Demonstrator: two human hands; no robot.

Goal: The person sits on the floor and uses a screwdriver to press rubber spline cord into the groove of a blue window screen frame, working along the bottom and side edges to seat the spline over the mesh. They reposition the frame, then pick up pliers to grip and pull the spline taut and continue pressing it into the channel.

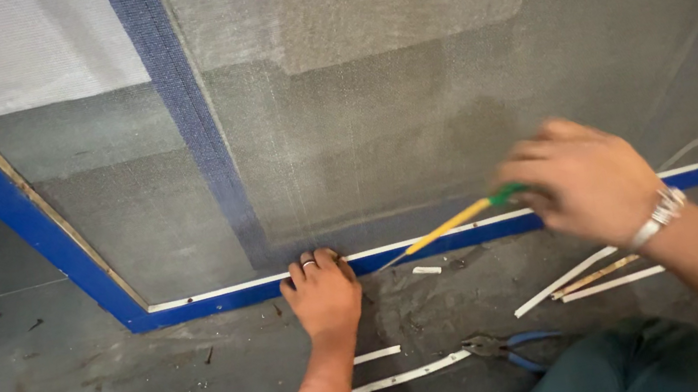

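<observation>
Right grip [580,176] is closed around the green handle of a screwdriver [454,223], whose yellow shaft slants down-left to the white strip [232,291] along the blue frame [6,204]. Left grip [322,292] holds nothing, its fingers pressed flat on that strip just beside the tip. Blue-handled pliers [510,347] and loose white strips [409,374] lie on the floor nearby.
</observation>
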